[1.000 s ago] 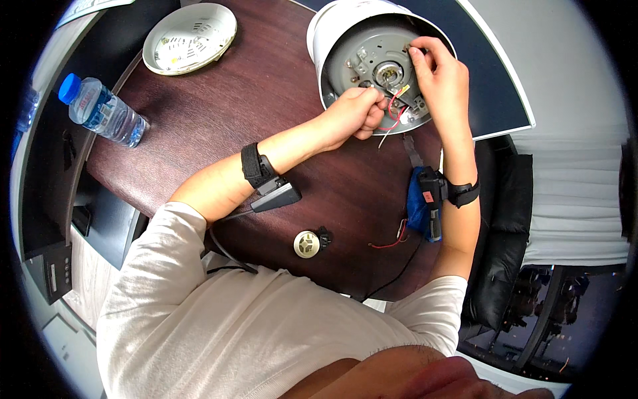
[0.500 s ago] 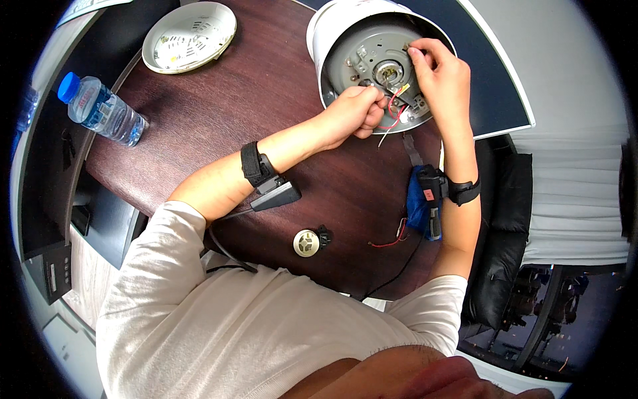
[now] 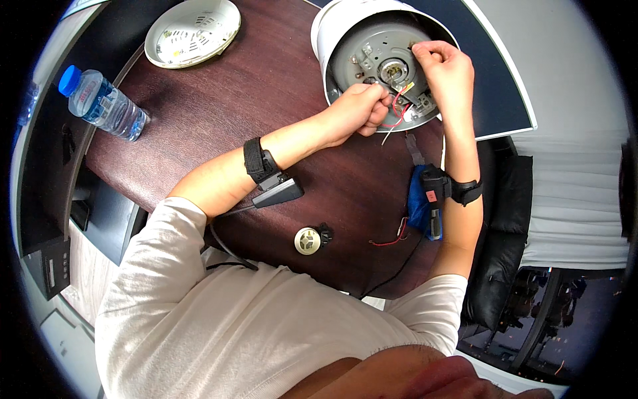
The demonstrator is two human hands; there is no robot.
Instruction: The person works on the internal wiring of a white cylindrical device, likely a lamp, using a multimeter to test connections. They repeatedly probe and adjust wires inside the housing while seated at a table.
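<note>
A white round appliance housing (image 3: 321,33) lies on its side at the far right of the table, its open end toward me. Inside show a grey metal base (image 3: 352,43), a round central fitting (image 3: 393,70) and loose red and white wires (image 3: 397,120). My left hand (image 3: 362,112) is closed at the lower left of the opening, beside the wires; what its fingers grip is hidden. My right hand (image 3: 448,73) pinches at the opening's upper right, thumb and forefinger together against the metal base. Whatever sits between those fingertips is too small to make out.
A slotted white round cover (image 3: 199,30) lies at the far left, with a blue-capped water bottle (image 3: 109,106) nearer. Close to me are a small round metallic part (image 3: 307,241) and a short red wire (image 3: 392,241). Something blue (image 3: 417,209) lies beside my right forearm.
The whole view has shifted slightly. Both hands keep nearly the same places at the housing, with only small finger movement.
</note>
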